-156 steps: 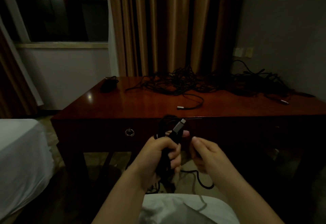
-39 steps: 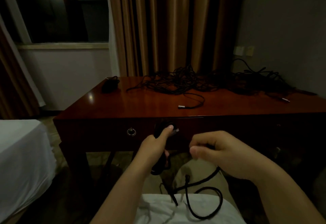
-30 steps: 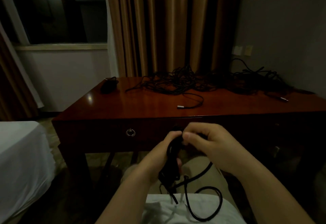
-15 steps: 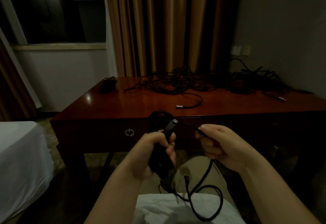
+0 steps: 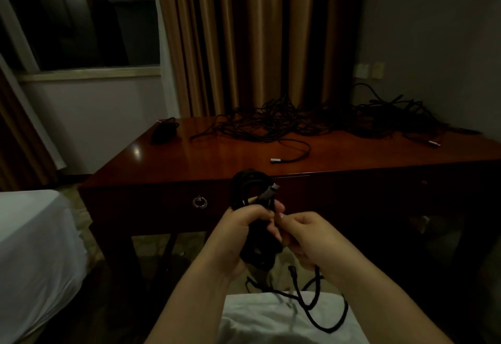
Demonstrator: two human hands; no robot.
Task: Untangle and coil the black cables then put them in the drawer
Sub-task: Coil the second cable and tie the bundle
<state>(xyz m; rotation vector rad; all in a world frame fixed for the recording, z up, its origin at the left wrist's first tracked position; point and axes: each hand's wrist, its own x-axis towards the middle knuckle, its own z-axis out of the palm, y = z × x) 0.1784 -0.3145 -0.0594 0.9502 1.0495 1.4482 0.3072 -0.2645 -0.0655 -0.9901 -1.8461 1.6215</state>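
My left hand [image 5: 238,228] grips a bundle of coiled black cable [image 5: 250,189] in front of the desk, with a silver-tipped plug [image 5: 271,193] sticking up from it. My right hand [image 5: 306,238] is right beside the left and pinches the cable's loose strand. The loose end [image 5: 325,314] hangs in a loop over my lap. A big tangle of black cables [image 5: 311,118] lies along the back of the wooden desk [image 5: 189,164]. The drawer front with a ring pull [image 5: 199,202] is closed.
A small black coiled item [image 5: 164,132] lies at the desk's back left corner. One cable end with a silver plug [image 5: 275,160] reaches toward the desk's front. A white bed [image 5: 29,248] stands at the left. Curtains and a window are behind the desk.
My right hand has come back in to the left hand, bringing the strand against the bundle. The loose loop over my lap has shortened slightly.
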